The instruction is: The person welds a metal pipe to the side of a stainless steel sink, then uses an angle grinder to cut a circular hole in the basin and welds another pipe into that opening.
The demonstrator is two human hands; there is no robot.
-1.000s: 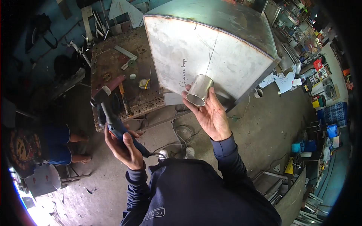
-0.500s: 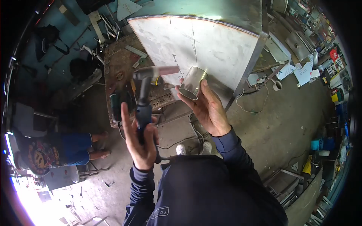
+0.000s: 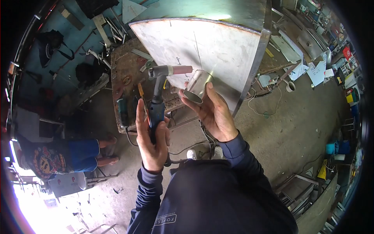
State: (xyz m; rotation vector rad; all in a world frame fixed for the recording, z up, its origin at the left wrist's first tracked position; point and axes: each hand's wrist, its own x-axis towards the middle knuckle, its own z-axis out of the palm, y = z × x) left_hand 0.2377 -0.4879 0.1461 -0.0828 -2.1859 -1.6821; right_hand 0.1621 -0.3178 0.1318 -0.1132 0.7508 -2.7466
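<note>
In the head view, my left hand [image 3: 152, 146] is wrapped round the dark blue body of a TIG torch-like power tool [image 3: 157, 111], its index finger stretched upward. The tool's head points right and ends in a reddish cylinder [image 3: 182, 70]. My right hand [image 3: 215, 113] holds a short shiny metal tube [image 3: 199, 85] between thumb and fingers, its open end tilted toward me. The tool's red tip is close to the tube's upper left side. Behind the tube stands a large pale metal panel [image 3: 233, 48] with handwriting on it.
A brown workbench [image 3: 119, 64] with tools lies behind my left hand. A person [image 3: 58, 158] in blue shorts is at the left. Cables [image 3: 187, 147] run over the floor near my shoes. Metal sheets and a cup [image 3: 290, 86] are at the right.
My left hand and the tool have moved slightly right, bringing the red tip nearer the tube. The camera view has shifted a little. My right hand still holds the tube.
</note>
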